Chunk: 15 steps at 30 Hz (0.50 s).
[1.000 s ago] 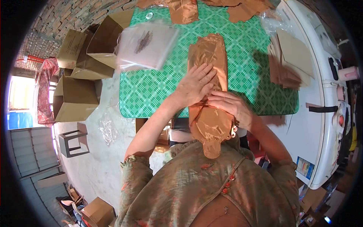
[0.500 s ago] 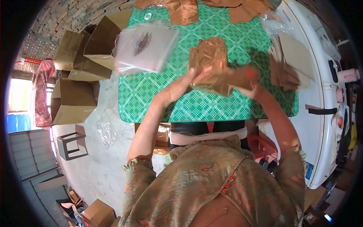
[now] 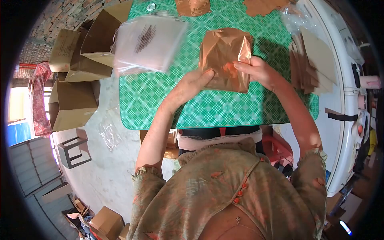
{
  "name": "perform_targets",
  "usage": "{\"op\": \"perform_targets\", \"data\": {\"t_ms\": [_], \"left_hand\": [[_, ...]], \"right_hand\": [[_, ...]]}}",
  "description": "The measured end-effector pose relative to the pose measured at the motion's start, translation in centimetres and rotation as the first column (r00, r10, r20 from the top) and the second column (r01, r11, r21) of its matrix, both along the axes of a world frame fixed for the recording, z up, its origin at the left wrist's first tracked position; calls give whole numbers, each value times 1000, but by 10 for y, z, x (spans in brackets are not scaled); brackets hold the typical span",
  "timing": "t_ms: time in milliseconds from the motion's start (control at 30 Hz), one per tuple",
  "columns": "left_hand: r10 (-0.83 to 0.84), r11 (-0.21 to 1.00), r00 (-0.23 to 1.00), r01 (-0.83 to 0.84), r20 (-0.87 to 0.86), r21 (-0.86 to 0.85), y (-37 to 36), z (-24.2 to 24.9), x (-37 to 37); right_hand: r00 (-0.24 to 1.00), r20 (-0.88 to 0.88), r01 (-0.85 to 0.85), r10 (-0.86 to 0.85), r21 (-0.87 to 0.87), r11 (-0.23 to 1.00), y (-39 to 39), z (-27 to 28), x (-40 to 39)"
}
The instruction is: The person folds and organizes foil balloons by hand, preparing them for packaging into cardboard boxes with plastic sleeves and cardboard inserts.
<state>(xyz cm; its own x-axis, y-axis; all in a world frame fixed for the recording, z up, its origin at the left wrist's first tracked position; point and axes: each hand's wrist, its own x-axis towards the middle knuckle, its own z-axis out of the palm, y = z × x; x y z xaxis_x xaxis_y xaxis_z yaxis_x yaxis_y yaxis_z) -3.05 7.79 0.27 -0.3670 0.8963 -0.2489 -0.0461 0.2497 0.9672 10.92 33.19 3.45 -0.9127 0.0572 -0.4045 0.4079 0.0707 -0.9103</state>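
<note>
A shiny brown wrapped packet [image 3: 226,56], flat and roughly rectangular, is held over the green checked tablecloth [image 3: 160,108]. My left hand [image 3: 197,83] grips its lower left edge, the thumb lying on top. On the right side, my right hand [image 3: 258,72] pinches the packet with thumb and fingers; some fingertips are hidden behind it. To the left lies a stack of clear plastic bags [image 3: 150,44] with dark print. Brown cardboard sheets [image 3: 316,60] rest at the table's right side.
Open cardboard boxes [image 3: 76,102] stand left of the table, with a grey stool frame [image 3: 74,150] on the floor below them. More brown wrapping pieces [image 3: 193,7] lie at the table's far edge. A white appliance [image 3: 340,104] is on the right.
The packet now looks wider and flatter, its lower end no longer hanging loose. My right hand, blurred across the packet before, now holds its right edge. The view has shifted slightly.
</note>
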Motion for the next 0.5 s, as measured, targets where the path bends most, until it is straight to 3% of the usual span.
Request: {"op": "perform_targets", "data": {"t_ms": [133, 333, 433, 500], "left_hand": [[30, 997, 999, -28, -27, 72, 4, -10, -3], [80, 996, 997, -80, 21, 35, 8, -4, 1], [109, 990, 990, -101, -85, 98, 11, 1, 1], [211, 974, 972, -200, -101, 108, 7, 8, 7]], "right_hand": [[974, -11, 223, -224, -86, 971, -14, 4, 27], [980, -64, 188, -187, 6, 982, -13, -13, 41], [967, -59, 247, -248, -20, 969, -15, -25, 36], [959, -70, 273, -275, -27, 962, -17, -29, 33]]}}
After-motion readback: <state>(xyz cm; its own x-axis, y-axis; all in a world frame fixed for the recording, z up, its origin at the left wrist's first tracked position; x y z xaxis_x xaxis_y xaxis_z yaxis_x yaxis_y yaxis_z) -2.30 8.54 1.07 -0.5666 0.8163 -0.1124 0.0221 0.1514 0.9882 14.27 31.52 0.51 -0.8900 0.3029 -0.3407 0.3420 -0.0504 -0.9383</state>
